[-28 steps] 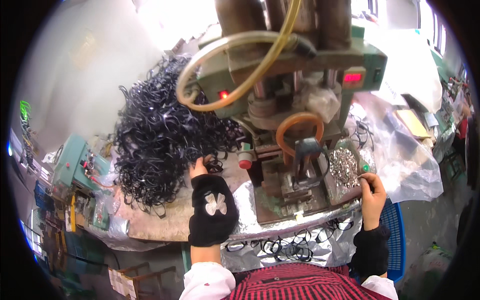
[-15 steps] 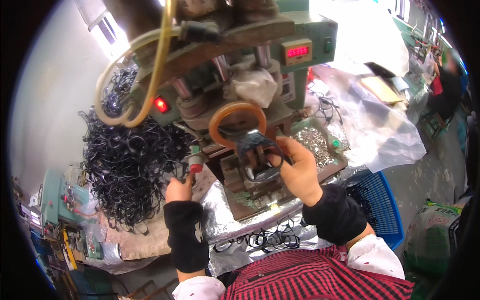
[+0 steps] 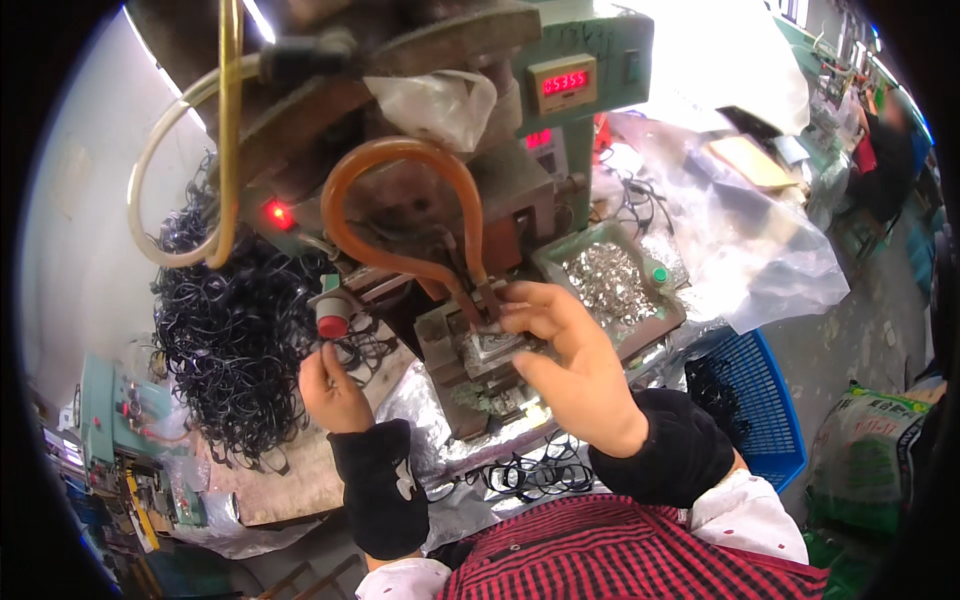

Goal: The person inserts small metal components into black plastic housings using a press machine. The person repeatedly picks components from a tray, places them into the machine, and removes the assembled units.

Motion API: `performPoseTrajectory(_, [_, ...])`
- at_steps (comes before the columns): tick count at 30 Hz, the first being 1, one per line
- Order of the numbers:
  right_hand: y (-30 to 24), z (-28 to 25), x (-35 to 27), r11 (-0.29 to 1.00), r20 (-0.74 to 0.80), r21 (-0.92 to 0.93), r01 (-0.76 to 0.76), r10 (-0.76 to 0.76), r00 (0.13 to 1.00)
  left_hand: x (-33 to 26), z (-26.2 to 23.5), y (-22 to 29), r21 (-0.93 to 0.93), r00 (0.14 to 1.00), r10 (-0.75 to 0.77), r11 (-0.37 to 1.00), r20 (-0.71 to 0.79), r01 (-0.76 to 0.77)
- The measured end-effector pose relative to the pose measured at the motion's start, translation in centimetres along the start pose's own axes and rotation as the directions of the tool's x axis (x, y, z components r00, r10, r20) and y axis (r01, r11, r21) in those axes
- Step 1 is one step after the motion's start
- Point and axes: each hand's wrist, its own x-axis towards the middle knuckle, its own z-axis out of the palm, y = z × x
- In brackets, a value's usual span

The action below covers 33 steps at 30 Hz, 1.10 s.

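a single head-worn fisheye view looks steeply down from just above the person's chest, close over the press machine (image 3: 440,190) straight ahead. both forearms enter from the lower edge. the rim bends edges and darkens; the bench's left side, the floor and a blue crate (image 3: 765,400) fringe the frame.

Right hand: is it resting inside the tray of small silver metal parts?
No, the right hand is at the press fixture, left of the tray.

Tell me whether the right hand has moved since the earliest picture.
Yes. The right hand went from the tray of small metal parts leftward to the metal fixture under the orange hose loop.
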Motion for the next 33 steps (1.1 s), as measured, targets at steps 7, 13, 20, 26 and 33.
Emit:
performPoseTrajectory(7, [1.5,-5.6,2.4,0.62,0.085,-0.731,0.284,-0.33,0.94,2.2,-3.4,3.9,-0.752,0.849,-0.358,0.41,0.388,0.516])
performPoseTrajectory(13, [6.7,-12.4,2.1,0.075,-0.005,-0.997,0.022,-0.344,0.939,-1.7,-7.1,15.2,-0.811,0.978,-0.034,0.553,0.207,0.191])
performPoseTrajectory(20, [5.8,-13.5,3.7,0.34,-0.075,-0.937,0.084,-0.429,0.9,-0.6,-4.1,18.2,-0.728,0.892,0.024,0.588,0.452,0.353])
performPoseTrajectory(26, [7.9,-12.9,2.7,0.199,-0.04,-0.98,0.027,-0.323,0.946,-1.1,-3.5,18.0,-0.749,0.923,0.081,0.613,0.375,0.251])
performPoseTrajectory(33, [8.6,-13.1,4.2,0.256,0.006,-0.961,0.107,-0.366,0.93,-4.4,-4.9,16.5,-0.751,0.937,0.132,0.638,0.325,0.171])
